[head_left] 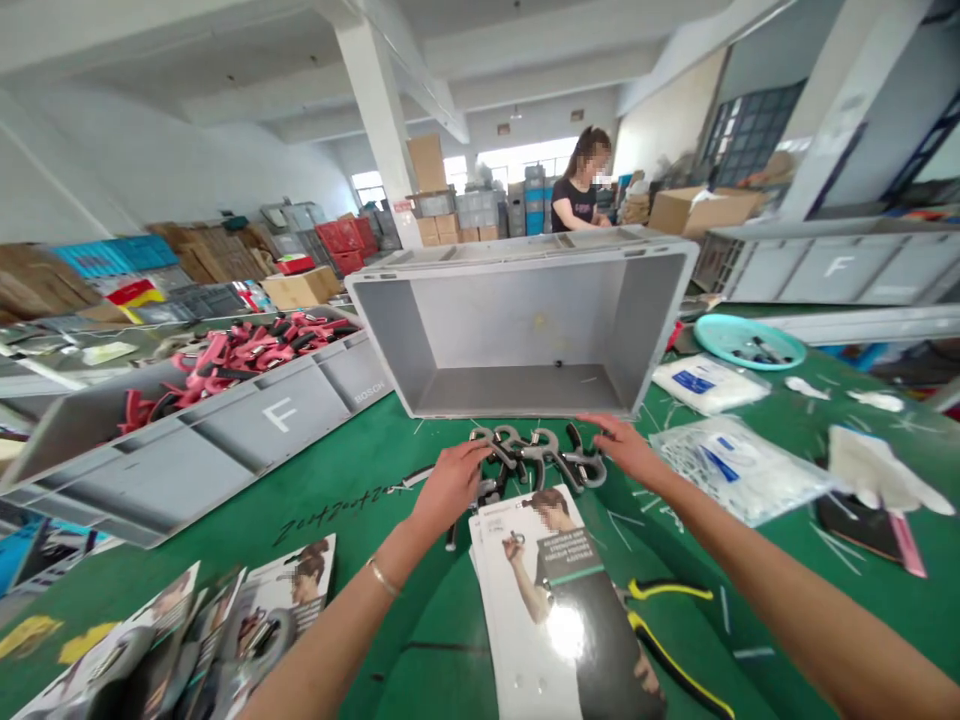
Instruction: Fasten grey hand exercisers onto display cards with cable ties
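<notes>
My left hand (pixel 450 487) lies at the near left of a tangled heap of dark metal hand grip exercisers (pixel 536 458), its fingers reaching over them. My right hand (pixel 622 447) is at the heap's right end, fingers spread, close to the exercisers. Just below the heap lies a stack of printed product cards (pixel 551 610) showing a person squeezing a grip. Several more cards (pixel 277 600) are fanned out at the lower left. Yellow-and-black pliers (pixel 667 590) rest to the right of the stack.
A large grey crate (pixel 525 335) stands open beyond my hands. To the left, a grey crate (pixel 247 430) holds pink-handled grips. Plastic bags (pixel 739 470) and a teal dish (pixel 750 342) lie on the green table mat (pixel 360 450). A co-worker (pixel 581 185) stands behind, among boxes.
</notes>
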A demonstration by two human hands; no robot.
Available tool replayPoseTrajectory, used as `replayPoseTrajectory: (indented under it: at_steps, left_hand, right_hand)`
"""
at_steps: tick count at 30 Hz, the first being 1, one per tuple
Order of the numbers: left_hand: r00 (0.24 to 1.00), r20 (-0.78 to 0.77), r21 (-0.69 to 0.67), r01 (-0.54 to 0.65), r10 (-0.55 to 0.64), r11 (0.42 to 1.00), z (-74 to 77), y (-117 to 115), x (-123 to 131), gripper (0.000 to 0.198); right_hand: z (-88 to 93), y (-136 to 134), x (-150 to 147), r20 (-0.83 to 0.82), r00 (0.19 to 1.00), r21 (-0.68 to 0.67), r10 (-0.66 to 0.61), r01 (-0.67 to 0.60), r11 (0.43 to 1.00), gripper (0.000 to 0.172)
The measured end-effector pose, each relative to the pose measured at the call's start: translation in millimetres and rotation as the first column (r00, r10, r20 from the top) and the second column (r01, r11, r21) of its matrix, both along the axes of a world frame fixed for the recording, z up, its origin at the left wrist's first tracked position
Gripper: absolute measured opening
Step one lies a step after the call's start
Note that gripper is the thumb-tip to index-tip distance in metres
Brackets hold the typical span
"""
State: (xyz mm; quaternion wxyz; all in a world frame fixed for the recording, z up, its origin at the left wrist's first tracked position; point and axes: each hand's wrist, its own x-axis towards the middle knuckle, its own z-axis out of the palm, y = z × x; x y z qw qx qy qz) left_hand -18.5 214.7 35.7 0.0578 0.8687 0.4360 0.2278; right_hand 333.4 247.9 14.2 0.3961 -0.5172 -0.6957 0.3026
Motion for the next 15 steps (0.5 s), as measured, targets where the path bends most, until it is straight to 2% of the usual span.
replayPoseTrajectory:
  at_steps: [2,4,6,8,9,10,12,15]
  left_hand:
    - [0.967,0.219,-0.084,-0.112,0.128,0.99,-2.6,-38,-9,0.033]
    - [0.851,0.446,-0.275,-0.165,0.278,0.947,-11.3,-83,-12,0.027]
    - [0.712,0.564,-0.458,-0.151,0.418,0.876,-24.6,-128,-8,0.031]
    - [0.583,0.615,-0.607,-0.08,0.531,0.791,-38.8,-163,5,0.047]
    - [0.548,0.615,-0.656,-0.043,0.567,0.754,-44.9,-176,13,0.058]
    - [0.539,0.606,-0.684,-0.024,0.585,0.729,-49.7,-185,22,0.071]
    - [0.56,0.578,-0.684,-0.066,0.594,0.727,-55.2,-196,37,0.089]
    - [0.56,0.573,-0.629,-0.167,0.598,0.759,-54.8,-200,50,0.091]
  right_hand:
    - [-0.1,-15,32,0.07,0.992,0.002,-0.104,0.104,0.995,0.041]
    - [-7.6,-38,61,0.15,0.977,-0.023,-0.152,0.158,0.987,0.035]
    - [-20.9,-64,79,0.235,0.96,-0.054,-0.155,0.172,0.984,0.028]
    - [-36.2,-87,85,0.313,0.938,-0.065,-0.147,0.175,0.982,0.024]
    - [-43.2,-96,84,0.347,0.927,-0.061,-0.144,0.175,0.983,0.023]
    - [-49.1,-102,82,0.378,0.915,-0.053,-0.142,0.175,0.983,0.023]
    - [-57.0,-109,75,0.434,0.89,-0.031,-0.137,0.167,0.986,0.025]
    - [-59.3,-106,64,0.503,0.857,-0.007,-0.109,0.13,0.991,0.025]
